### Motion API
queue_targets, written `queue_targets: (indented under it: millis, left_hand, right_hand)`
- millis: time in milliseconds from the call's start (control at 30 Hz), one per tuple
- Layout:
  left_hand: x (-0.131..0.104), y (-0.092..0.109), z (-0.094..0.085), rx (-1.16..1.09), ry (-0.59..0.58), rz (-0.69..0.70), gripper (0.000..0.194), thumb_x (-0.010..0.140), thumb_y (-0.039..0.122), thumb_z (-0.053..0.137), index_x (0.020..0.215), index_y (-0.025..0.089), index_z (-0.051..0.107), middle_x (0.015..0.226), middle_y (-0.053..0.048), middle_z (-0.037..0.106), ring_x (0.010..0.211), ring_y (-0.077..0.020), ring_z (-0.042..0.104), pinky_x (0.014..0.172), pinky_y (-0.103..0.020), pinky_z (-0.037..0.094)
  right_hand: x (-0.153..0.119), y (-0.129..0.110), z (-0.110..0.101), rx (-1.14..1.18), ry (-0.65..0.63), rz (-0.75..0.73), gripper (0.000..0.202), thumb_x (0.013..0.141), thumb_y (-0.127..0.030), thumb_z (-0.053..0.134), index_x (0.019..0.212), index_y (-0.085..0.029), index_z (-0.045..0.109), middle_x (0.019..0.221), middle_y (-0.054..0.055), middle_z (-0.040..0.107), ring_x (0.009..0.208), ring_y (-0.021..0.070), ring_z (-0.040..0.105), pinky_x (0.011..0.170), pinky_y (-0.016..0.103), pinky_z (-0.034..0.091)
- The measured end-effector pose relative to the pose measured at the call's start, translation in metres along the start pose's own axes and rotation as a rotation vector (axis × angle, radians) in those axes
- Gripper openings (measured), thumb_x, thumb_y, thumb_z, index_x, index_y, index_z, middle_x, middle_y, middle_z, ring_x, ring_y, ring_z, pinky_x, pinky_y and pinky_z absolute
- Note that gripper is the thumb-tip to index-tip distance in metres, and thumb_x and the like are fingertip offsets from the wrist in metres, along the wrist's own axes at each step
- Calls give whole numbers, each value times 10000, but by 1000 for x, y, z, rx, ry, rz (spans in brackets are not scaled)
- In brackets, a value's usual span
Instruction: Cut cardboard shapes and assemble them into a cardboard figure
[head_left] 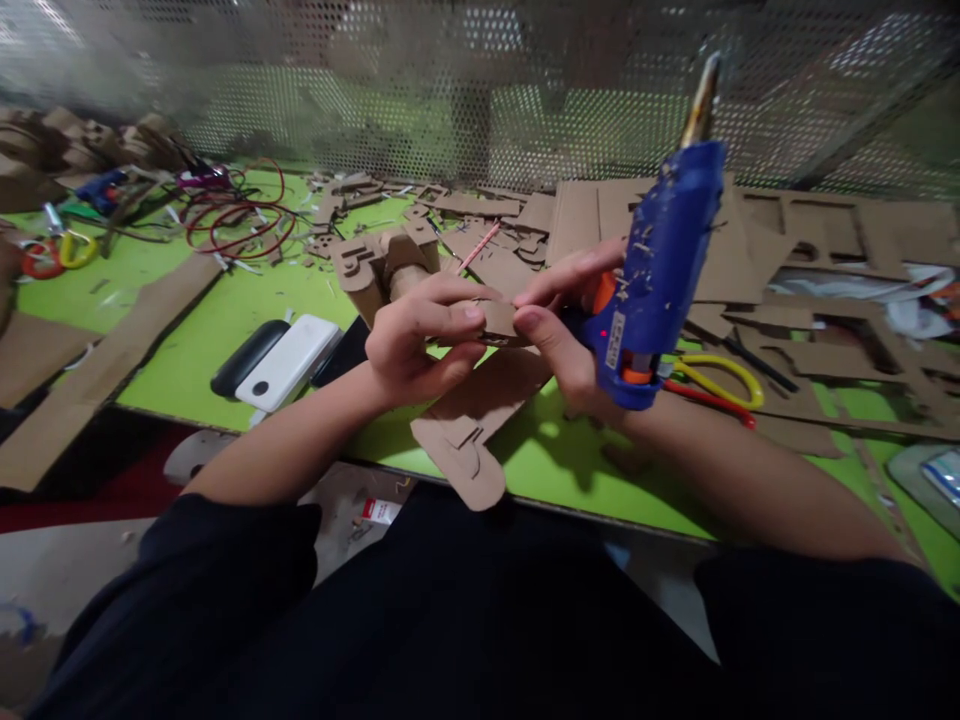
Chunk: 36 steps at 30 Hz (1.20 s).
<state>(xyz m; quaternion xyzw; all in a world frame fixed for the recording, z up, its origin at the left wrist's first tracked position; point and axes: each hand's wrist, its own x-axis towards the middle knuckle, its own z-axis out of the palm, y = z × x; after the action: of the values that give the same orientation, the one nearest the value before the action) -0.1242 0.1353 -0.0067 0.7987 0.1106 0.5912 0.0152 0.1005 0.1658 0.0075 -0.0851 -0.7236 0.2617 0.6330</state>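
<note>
A small brown cardboard piece (498,320) is pinched between both my hands above the table. My left hand (420,335) grips its left end with thumb and fingers. At its right end, the thumb and forefinger of my right hand (566,325) press together. That same hand also keeps a blue hot glue gun (660,270) with its nozzle pointing up; the handle and the fingers round it are mostly hidden. Just below my hands lies a flat cardboard part (469,460) with a rounded end, jutting over the table's edge. Behind my left hand stands a cardboard assembly (390,265).
Cardboard scraps and cut sheets (832,240) cover the back and right of the green table (247,300). A white power bank (289,362) and a black case (247,358) lie left. Yellow-red scissors (720,385) rest at right. Red cable (240,225) coils back left, before a perforated metal screen (360,110).
</note>
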Motion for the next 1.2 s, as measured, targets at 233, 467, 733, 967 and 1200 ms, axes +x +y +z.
queue_targets:
  millis: [233, 467, 733, 967, 1200]
  left_hand:
    - [-1, 6, 1, 13, 26, -188, 292, 1043, 465, 899, 1312, 429, 792, 1291, -13, 911, 1012, -250, 869, 952, -508, 713]
    - [0, 15, 8, 39, 228, -451, 308, 1031, 605, 929, 1243, 383, 904, 1095, -59, 847, 1140, -310, 851, 1149, -582, 682]
    - [1, 3, 14, -29, 556, -651, 448, 1006, 706, 949, 1231, 339, 826, 1083, -28, 759, 1042, -222, 831, 905, -372, 701]
    - [6, -1, 17, -119, 624, -736, 522, 908, 730, 1026, 1124, 322, 783, 829, 27, 626, 693, -125, 662, 619, -273, 551]
    - [7, 0, 18, -293, 595, -936, 657, 791, 741, 1101, 1037, 288, 694, 844, 40, 729, 650, -128, 707, 609, -279, 644]
  right_hand:
    - [-1, -1, -3, -15, -84, 128, 452, 1062, -653, 816, 1341, -439, 533, 1039, 5, 779, 751, 266, 718, 593, 464, 542]
    - [0, 4, -2, -120, 96, 191, 400, 1089, -693, 782, 1274, -423, 553, 1065, 7, 732, 838, 245, 731, 709, 468, 638]
    - [-3, 20, 9, -71, 178, 43, 364, 1078, -607, 825, 1270, -397, 598, 985, -12, 675, 773, 207, 688, 738, 440, 684]
    - [-3, 38, 12, -83, 311, -5, 517, 1044, -641, 869, 1349, -407, 523, 998, -23, 723, 761, 225, 687, 677, 440, 594]
    - [9, 20, -7, -153, 224, 41, 455, 1031, -533, 914, 1293, -420, 558, 1030, -5, 787, 840, 271, 731, 776, 496, 625]
